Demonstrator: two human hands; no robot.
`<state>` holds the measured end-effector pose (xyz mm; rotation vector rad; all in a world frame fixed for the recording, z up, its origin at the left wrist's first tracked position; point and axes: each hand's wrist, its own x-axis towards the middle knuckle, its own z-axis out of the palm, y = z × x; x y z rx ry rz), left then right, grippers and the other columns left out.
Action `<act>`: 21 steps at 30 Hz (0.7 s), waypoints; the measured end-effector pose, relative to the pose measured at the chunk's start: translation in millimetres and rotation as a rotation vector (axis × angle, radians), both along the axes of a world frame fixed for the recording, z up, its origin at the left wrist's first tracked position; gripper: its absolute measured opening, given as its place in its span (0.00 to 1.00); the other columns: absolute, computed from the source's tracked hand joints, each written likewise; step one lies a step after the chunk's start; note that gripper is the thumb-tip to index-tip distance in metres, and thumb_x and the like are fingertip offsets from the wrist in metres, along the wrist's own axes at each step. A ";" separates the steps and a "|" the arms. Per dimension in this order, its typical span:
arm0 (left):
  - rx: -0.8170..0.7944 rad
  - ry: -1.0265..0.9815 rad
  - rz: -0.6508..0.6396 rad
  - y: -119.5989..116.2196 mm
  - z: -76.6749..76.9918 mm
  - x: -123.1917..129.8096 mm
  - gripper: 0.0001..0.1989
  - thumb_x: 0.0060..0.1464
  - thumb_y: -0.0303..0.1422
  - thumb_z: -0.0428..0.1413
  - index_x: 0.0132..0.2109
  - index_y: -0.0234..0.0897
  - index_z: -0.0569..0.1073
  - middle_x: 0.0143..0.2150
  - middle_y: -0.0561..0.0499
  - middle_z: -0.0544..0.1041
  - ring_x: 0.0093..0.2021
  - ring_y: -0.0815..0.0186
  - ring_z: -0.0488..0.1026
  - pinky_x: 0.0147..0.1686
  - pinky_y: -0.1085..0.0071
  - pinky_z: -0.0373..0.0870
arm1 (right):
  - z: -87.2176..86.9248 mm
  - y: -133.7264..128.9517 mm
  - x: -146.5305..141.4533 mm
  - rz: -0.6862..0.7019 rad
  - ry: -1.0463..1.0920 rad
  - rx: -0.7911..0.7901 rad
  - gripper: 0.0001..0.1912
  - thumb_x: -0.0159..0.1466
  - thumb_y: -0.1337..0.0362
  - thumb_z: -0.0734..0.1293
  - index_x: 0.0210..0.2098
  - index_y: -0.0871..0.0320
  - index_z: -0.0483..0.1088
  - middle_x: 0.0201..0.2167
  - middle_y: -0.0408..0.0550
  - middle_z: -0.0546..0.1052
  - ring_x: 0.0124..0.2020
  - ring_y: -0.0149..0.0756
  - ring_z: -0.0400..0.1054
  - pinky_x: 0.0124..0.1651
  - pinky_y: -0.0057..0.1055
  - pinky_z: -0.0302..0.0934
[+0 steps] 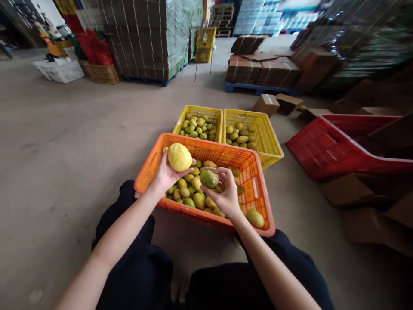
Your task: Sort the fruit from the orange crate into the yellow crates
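My left hand (169, 174) is raised over the left part of an orange plastic crate (206, 146), its fingers closed around a large yellow lemon (180, 157). To its right, my right hand (227, 191) grips a smaller green lemon (209, 179) between thumb and fingers, above the same crate. Below both hands lie many green and yellow lemons (199, 200), some hidden behind the hands. One yellow-green lemon (255, 218) rests apart in the crate's near right corner.
Beyond the orange crate, two yellow crates (222, 125) hold more lemons. A red crate (312, 148) stands at right with cardboard boxes (351, 189) around it. Flattened cartons on a blue pallet (241, 87) and a wrapped stack (138, 38) stand farther back on the concrete floor.
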<state>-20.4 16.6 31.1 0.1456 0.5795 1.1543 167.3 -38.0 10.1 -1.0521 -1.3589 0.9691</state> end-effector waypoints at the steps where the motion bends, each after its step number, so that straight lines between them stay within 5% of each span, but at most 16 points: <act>1: -0.010 0.008 -0.010 0.5 -1.1 -0.2 0.28 0.63 0.51 0.43 0.58 0.37 0.68 0.48 0.38 0.77 0.47 0.49 0.77 0.34 0.60 0.79 | 0.7 0.2 0.2 0.000 0.024 -0.019 0.27 0.48 0.66 0.77 0.41 0.50 0.61 0.50 0.47 0.76 0.49 0.42 0.72 0.49 0.38 0.67; 8: -0.056 -0.063 -0.017 -3.8 -1.8 -0.4 0.25 0.62 0.48 0.44 0.51 0.34 0.73 0.40 0.40 0.79 0.45 0.49 0.78 0.42 0.50 0.77 | -4.5 10.0 -0.6 0.033 0.309 -0.388 0.22 0.48 0.57 0.75 0.39 0.51 0.64 0.31 0.39 0.75 0.32 0.36 0.71 0.32 0.31 0.69; 14: -0.007 -0.131 0.078 -6.9 13.8 -3.5 0.14 0.60 0.37 0.48 0.46 0.37 0.74 0.45 0.45 0.79 0.49 0.54 0.77 0.47 0.56 0.75 | -51.0 18.9 -11.3 0.074 0.351 -1.042 0.10 0.60 0.55 0.60 0.31 0.55 0.64 0.23 0.45 0.71 0.19 0.31 0.63 0.21 0.26 0.58; 18: -0.108 -0.166 0.067 -3.5 15.7 -9.8 0.13 0.60 0.37 0.49 0.45 0.36 0.73 0.40 0.46 0.80 0.43 0.56 0.78 0.44 0.58 0.75 | -76.8 15.1 -16.8 0.088 0.241 -1.174 0.13 0.57 0.52 0.66 0.28 0.55 0.64 0.16 0.43 0.66 0.13 0.32 0.58 0.17 0.29 0.54; 21: -0.155 -0.159 0.091 -0.5 13.1 -16.7 0.13 0.60 0.37 0.50 0.46 0.35 0.73 0.37 0.46 0.80 0.39 0.57 0.79 0.41 0.59 0.76 | -68.5 37.1 -19.0 0.071 0.192 -1.081 0.14 0.54 0.52 0.71 0.30 0.55 0.66 0.19 0.44 0.69 0.16 0.36 0.65 0.20 0.32 0.60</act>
